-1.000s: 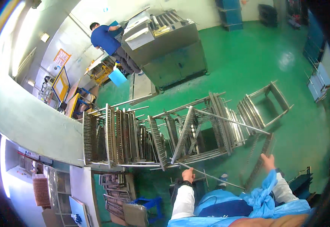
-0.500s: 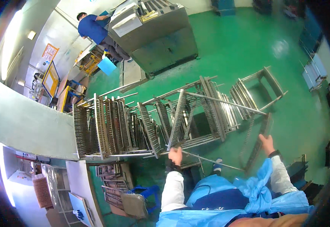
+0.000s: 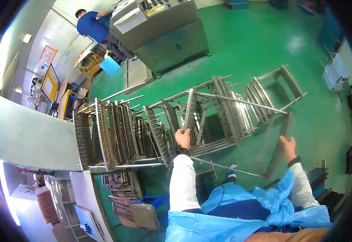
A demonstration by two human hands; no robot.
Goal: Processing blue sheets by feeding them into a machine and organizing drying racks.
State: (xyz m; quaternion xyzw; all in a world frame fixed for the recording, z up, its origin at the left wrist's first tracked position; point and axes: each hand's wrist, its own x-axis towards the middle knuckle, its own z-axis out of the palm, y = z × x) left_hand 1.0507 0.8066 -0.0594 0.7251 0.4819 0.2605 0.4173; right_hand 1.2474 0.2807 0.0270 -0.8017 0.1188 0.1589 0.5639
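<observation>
A metal rack (image 3: 240, 102) with slotted, comb-like sides and thin crossbars is held up between my two hands. My left hand (image 3: 183, 138) is closed round its left side bar, partway along it. On the opposite side my right hand (image 3: 288, 148) grips the right slotted bar. Just beyond and to the left stands a row of similar metal racks (image 3: 115, 133), packed close together. The held rack overlaps part of this row in view, and I cannot tell whether they touch.
Another open metal frame (image 3: 295, 84) stands at the row's right end. A pale wall (image 3: 26, 133) lies to the left. Below the row are a grey-seated chair (image 3: 144, 215) and stacked frames. At the back, a person in blue (image 3: 93, 26) works beside a large metal cabinet (image 3: 176, 48).
My left hand has moved up along the rack's left side bar, away from its lower end. My right hand stays on the right bar. The whole view has shifted slightly.
</observation>
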